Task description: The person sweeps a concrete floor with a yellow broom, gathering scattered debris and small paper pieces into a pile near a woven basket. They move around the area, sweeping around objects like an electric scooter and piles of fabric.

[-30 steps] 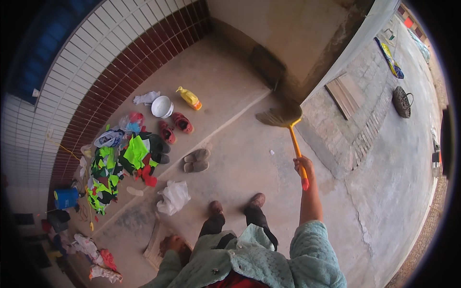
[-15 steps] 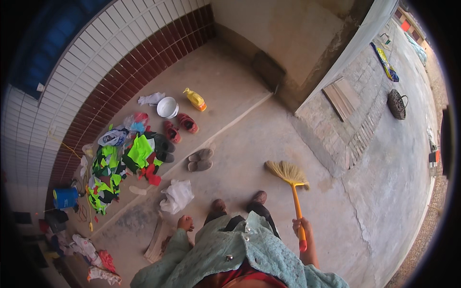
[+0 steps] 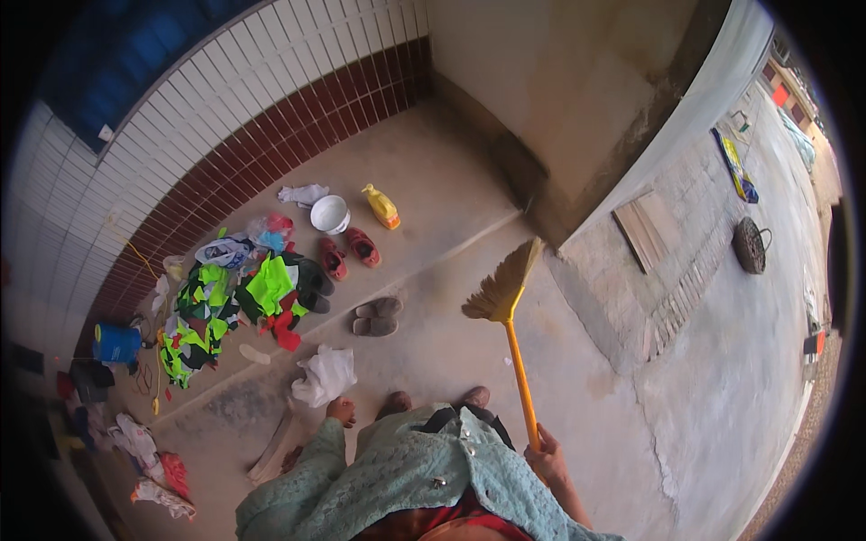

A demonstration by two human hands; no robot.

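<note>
My right hand [image 3: 548, 453] is wrapped round the orange-yellow handle of a broom [image 3: 517, 362]. The straw head fans out ahead of me and to the right. Beside my body, my left hand [image 3: 342, 411] hangs with its fingers curled in, and nothing shows in it. Just beyond that hand lies a crumpled white plastic bag [image 3: 325, 374]. A pair of grey-brown slippers [image 3: 376, 316] rests on the floor farther ahead.
A heap of bright green and dark fabric pieces [image 3: 207, 307] lies on the raised step at left. Red shoes [image 3: 363, 247], a white basin [image 3: 330, 215] and a yellow bottle [image 3: 382, 207] stand there too. Boards [image 3: 642, 232] and a woven basket [image 3: 750, 245] are at right.
The broom's head has swung left and away from me, and its straw now points upward in the picture. My right hand has moved left and lower. The view has shifted slightly.
</note>
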